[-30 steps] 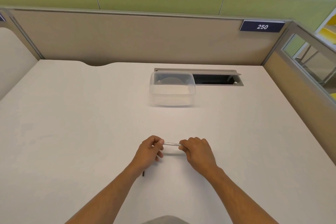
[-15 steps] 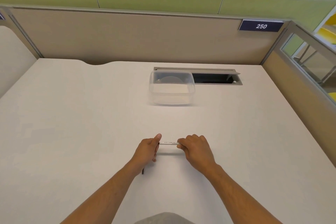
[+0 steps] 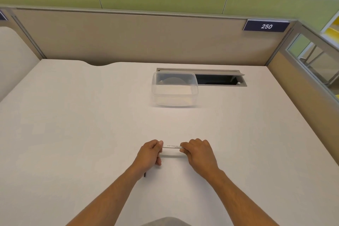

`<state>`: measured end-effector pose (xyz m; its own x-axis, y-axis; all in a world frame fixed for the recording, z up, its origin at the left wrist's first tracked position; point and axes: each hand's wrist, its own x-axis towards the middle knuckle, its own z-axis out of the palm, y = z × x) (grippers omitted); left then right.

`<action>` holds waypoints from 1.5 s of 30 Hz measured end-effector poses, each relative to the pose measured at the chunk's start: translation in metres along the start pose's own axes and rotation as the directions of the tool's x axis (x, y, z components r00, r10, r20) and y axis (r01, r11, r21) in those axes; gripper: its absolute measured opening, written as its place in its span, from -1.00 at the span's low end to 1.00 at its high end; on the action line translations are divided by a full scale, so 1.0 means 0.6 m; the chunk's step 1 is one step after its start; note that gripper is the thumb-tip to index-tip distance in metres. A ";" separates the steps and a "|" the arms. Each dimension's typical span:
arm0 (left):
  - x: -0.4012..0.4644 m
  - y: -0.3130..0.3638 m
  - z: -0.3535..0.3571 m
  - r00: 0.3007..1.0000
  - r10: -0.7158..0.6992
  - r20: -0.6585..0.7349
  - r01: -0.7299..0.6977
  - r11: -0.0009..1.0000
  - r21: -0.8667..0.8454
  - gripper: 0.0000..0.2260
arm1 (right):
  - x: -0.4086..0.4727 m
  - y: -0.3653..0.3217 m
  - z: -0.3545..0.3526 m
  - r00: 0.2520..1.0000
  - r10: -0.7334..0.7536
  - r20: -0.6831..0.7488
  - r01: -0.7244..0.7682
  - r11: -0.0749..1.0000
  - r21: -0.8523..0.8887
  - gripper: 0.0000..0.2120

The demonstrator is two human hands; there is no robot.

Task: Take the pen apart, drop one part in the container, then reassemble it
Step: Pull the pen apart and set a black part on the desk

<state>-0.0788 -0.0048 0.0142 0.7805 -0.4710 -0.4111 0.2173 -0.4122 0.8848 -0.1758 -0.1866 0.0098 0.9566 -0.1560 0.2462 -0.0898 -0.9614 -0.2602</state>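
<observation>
A thin white pen [image 3: 171,146] with small dark print lies level between my two hands, just above the white desk [image 3: 73,134]. My left hand [image 3: 149,154] pinches its left end, and my right hand [image 3: 198,154] grips its right end; both ends are hidden by fingers. A small dark part [image 3: 144,174] lies on the desk, half hidden under my left wrist. The clear plastic container [image 3: 175,91] stands open further back, past the pen.
An open cable hatch [image 3: 220,80] is cut into the desk behind the container. Beige partition walls close off the back and right sides, with a "250" sign [image 3: 266,26] at the upper right.
My left thumb lifted off the pen's left end half a second ago and has closed on it again. The hands and pen stay in the same place.
</observation>
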 end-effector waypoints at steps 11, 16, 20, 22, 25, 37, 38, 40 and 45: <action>-0.005 0.013 0.005 1.000 0.003 0.001 -0.002 0.991 -0.134 -0.63 | 0.000 0.006 -0.002 1.000 0.022 -0.017 -0.022 1.000 -0.001 -0.79; -0.007 0.007 0.001 0.996 0.085 -0.008 -0.085 0.995 -0.044 -0.78 | -0.002 0.006 -0.001 1.000 0.010 -0.015 -0.010 1.000 0.004 -0.72; -0.009 0.008 -0.001 0.997 0.068 -0.040 -0.061 0.987 0.149 -0.68 | -0.003 0.000 0.001 1.000 0.003 -0.005 -0.003 1.000 0.001 -0.70; -0.005 0.006 -0.001 0.998 0.031 -0.049 -0.025 0.992 0.122 -0.63 | -0.002 -0.002 -0.001 1.000 0.002 -0.005 -0.002 1.000 -0.001 -0.71; -0.001 0.005 -0.006 0.994 -0.034 -0.106 0.033 0.999 -0.010 -0.59 | -0.004 -0.001 -0.002 1.000 0.024 -0.014 -0.024 1.000 0.013 -0.72; -0.004 0.000 -0.024 0.997 -0.005 -0.076 -0.009 0.984 -0.180 -0.69 | -0.012 0.013 -0.003 0.996 0.093 0.013 -0.093 0.995 0.045 -0.82; -0.003 -0.003 -0.026 0.996 0.008 -0.091 -0.023 0.986 -0.164 -0.73 | -0.014 0.013 -0.002 0.995 0.098 0.028 -0.100 0.994 0.050 -0.81; -0.002 -0.007 -0.030 0.991 0.034 -0.130 -0.052 0.989 -0.139 -0.82 | -0.018 0.014 -0.001 0.992 0.105 0.063 -0.109 0.992 0.061 -0.81; 0.008 -0.010 -0.039 0.971 0.070 -0.229 -0.098 0.988 -0.117 -0.93 | -0.023 0.012 0.000 0.989 0.117 0.093 -0.125 0.989 0.078 -0.81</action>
<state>-0.0625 0.0138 0.0121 0.9073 -0.3072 -0.2872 0.2064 -0.2698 0.9405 -0.1895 -0.1917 0.0045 0.9612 -0.2456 0.1258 -0.1863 -0.9139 -0.3607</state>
